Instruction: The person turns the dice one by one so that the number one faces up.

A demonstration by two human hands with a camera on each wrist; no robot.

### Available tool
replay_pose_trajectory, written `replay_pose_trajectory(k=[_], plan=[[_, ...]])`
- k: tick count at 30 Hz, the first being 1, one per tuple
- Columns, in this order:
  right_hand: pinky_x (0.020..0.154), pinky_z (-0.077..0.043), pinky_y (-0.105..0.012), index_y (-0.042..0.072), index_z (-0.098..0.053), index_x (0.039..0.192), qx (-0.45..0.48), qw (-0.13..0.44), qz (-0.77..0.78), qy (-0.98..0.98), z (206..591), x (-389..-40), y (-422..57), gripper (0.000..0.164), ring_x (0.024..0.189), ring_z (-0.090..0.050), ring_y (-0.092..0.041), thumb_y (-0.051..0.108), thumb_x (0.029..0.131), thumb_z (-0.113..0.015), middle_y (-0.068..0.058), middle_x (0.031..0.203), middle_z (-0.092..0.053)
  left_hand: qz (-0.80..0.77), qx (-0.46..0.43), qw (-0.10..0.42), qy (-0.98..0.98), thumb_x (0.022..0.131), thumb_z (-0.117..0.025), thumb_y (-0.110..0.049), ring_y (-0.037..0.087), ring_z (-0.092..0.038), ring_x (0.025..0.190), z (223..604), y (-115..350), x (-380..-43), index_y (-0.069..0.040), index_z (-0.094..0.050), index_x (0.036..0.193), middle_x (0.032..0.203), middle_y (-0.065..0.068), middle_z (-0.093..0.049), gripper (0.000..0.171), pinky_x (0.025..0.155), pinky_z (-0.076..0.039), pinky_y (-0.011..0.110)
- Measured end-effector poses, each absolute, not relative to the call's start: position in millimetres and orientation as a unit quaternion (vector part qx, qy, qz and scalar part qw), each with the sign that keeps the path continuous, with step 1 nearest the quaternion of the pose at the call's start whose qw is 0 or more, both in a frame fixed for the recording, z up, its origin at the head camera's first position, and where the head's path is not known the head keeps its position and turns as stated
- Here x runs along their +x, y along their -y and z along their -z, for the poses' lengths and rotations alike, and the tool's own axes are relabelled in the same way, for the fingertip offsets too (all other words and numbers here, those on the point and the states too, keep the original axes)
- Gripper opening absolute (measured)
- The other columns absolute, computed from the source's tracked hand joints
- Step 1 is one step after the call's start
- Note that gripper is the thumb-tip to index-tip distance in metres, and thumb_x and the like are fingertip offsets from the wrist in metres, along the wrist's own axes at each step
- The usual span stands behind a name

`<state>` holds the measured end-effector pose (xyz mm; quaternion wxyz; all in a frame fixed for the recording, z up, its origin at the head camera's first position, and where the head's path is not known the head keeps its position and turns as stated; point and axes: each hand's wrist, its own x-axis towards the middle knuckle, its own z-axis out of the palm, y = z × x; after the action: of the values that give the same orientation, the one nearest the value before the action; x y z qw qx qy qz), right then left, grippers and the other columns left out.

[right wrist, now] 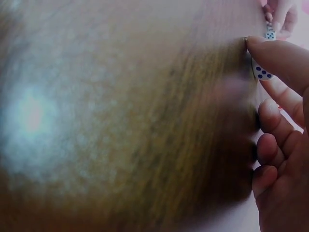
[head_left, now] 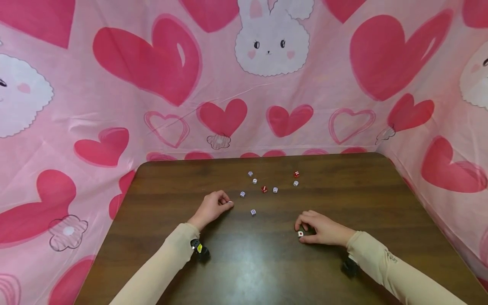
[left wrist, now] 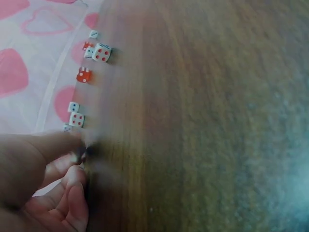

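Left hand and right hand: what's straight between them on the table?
One white die sits on the table between the left hand and right hand, nearer the left. The head view shows it.

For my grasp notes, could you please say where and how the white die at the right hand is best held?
I'd pinch the white die by its near and far faces, coming from the right: it's a cube, and the right hand sits there.

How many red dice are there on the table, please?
2 on the table: the nearer red die beside a white die, the farther red die just behind another white die.
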<state>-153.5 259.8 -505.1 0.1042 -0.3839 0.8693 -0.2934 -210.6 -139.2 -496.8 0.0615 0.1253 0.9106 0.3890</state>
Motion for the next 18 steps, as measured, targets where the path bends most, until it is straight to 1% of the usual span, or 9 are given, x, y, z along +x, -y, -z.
replay_pose_trajectory(k=[4,8,11,15,18], plan=[[0.073,-0.040,-0.022,0.028,-0.061,0.106,-0.380,0.108,0.292,-0.871,505.4,-154.0,-260.1,0.024,0.086,-0.043,-0.003,0.036,0.093,-0.080,0.011,0.089,-0.050,-0.388,0.137,0.060,-0.909,0.090,-0.081,-0.010,0.016,-0.054,0.078,496.4,139.9,-210.6,-0.007,-0.069,0.095,0.084,0.003,-0.061,0.013,0.074,-0.048,0.032],[0.072,-0.040,-0.022,0.028,-0.062,0.106,-0.382,0.106,0.296,-0.869,504.9,-153.7,-260.2,0.024,0.086,-0.043,-0.003,0.036,0.093,-0.080,0.011,0.089,-0.050,-0.395,0.133,0.064,-0.907,0.094,-0.078,-0.016,0.016,-0.054,0.075,495.9,140.7,-211.0,-0.008,-0.068,0.096,0.082,0.002,-0.061,0.013,0.070,-0.047,0.031],[0.072,-0.040,-0.022,0.027,-0.062,0.106,-0.384,0.104,0.299,-0.867,504.4,-153.4,-260.4,0.023,0.086,-0.043,-0.003,0.035,0.093,-0.080,0.011,0.089,-0.050,-0.398,0.125,0.066,-0.906,0.096,-0.076,-0.017,0.015,-0.054,0.075,496.3,141.0,-211.2,-0.008,-0.069,0.097,0.081,0.002,-0.061,0.012,0.069,-0.047,0.031],[0.072,-0.040,-0.023,0.026,-0.062,0.106,-0.384,0.107,0.299,-0.867,504.1,-153.7,-260.9,0.023,0.086,-0.043,-0.003,0.034,0.094,-0.079,0.011,0.089,-0.050,-0.398,0.122,0.067,-0.907,0.091,-0.079,-0.011,0.015,-0.055,0.074,496.6,141.4,-211.7,-0.007,-0.067,0.096,0.081,0.001,-0.061,0.014,0.070,-0.048,0.030],[0.073,-0.040,-0.023,0.026,-0.062,0.107,-0.382,0.109,0.299,-0.867,504.4,-154.7,-261.1,0.023,0.086,-0.043,-0.003,0.034,0.094,-0.079,0.011,0.089,-0.050,-0.402,0.118,0.073,-0.905,0.088,-0.082,-0.011,0.014,-0.055,0.074,495.9,142.0,-212.5,-0.006,-0.067,0.095,0.081,0.001,-0.061,0.017,0.070,-0.047,0.029]])
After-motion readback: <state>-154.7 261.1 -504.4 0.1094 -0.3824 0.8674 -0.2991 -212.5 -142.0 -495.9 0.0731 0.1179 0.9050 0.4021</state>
